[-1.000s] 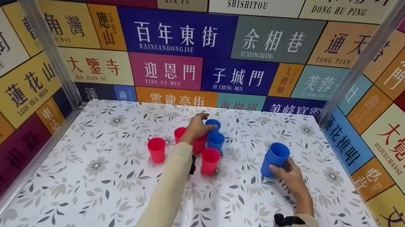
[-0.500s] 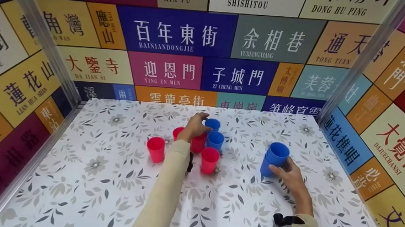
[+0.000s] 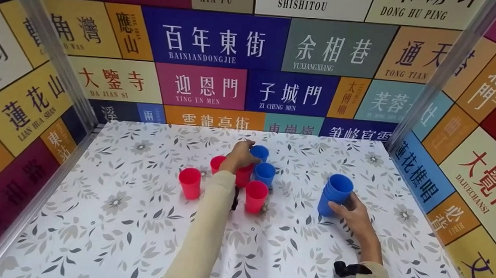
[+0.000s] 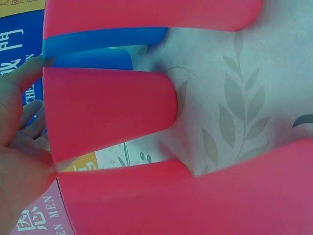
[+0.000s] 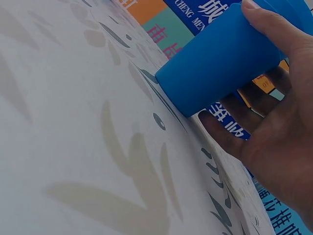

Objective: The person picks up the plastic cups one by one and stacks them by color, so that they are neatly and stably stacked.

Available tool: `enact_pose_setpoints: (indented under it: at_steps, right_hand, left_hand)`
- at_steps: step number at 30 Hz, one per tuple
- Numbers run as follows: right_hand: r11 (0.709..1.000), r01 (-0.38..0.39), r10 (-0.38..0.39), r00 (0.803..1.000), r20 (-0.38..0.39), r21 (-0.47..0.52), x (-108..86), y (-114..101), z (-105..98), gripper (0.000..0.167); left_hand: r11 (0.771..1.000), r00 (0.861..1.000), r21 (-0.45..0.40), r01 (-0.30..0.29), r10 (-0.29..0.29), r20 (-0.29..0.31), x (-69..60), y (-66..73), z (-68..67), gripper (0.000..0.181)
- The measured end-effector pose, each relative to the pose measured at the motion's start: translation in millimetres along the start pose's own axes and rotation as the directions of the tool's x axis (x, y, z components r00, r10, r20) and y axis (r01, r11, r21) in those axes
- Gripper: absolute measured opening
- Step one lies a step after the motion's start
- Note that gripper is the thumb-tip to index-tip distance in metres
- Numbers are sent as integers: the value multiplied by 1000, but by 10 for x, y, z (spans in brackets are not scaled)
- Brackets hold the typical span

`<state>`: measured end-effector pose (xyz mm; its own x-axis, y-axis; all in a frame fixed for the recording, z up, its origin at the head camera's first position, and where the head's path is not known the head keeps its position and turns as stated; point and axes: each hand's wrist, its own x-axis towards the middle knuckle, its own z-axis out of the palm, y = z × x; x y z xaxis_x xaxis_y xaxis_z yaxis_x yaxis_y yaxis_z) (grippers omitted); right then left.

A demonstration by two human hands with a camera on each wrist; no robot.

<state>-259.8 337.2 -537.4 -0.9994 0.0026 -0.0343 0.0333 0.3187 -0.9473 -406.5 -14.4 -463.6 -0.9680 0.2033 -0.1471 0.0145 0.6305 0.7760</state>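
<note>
At the left hand (image 3: 239,156), its grip unclear, is the far blue cup (image 3: 261,152); the near blue cup (image 3: 265,175) has edged away, perhaps freeing the first; the right hand (image 3: 359,216) grasps the blue stack (image 3: 333,193).

Far wall (image 3: 215,41): coloured blocks w/ Chinese chars + Latin caps; left wall (image 3: 18,110) & right wall (image 3: 468,172) ditto. Greyish left post (image 3: 60,51) & right post (image 3: 441,78) at far corners. White desk (image 3: 93,233) w/ grey leaf/flower print.
</note>
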Motion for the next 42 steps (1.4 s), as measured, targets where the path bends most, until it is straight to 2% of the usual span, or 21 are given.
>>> enact_pose_setpoints:
  at_steps: [10, 17, 25, 30, 33, 39, 42]
  right_hand:
    - [1000, 10, -10, 1000, 10, 12, -7, -17, 34, 79]
    - [1000, 8, -8, 1000, 11, 25, -2, -17, 40, 82]
    - [1000, 7, -7, 1000, 11, 16, 13, -22, 31, 84]
    - [1000, 3, -3, 1000, 9, -3, 10, -23, 26, 87]
    - [1000, 4, -4, 1000, 6, -8, 5, -19, 22, 86]
    - [1000, 29, -29, 1000, -2, 5, 0, -2, 15, 79]
    - [1000, 31, -31, 1000, -5, 0, -2, -4, 9, 79]
  left_hand:
    - [1000, 999, 23, 4, -3, -51, -17, -48, 12, 64]
    - [999, 998, -30, 35, -36, -50, -35, -27, -3, 64]
    - [996, 997, -87, -17, 10, -78, -26, -11, -48, 67]
    - [987, 995, -152, -43, 29, -96, -41, -6, -74, 66]
    - [983, 994, -179, -48, 30, -101, -54, 19, -81, 66]
    - [970, 990, -213, -115, 93, -111, -86, 102, -87, 68]
    - [962, 988, -242, -129, 103, -115, -103, 159, -85, 70]
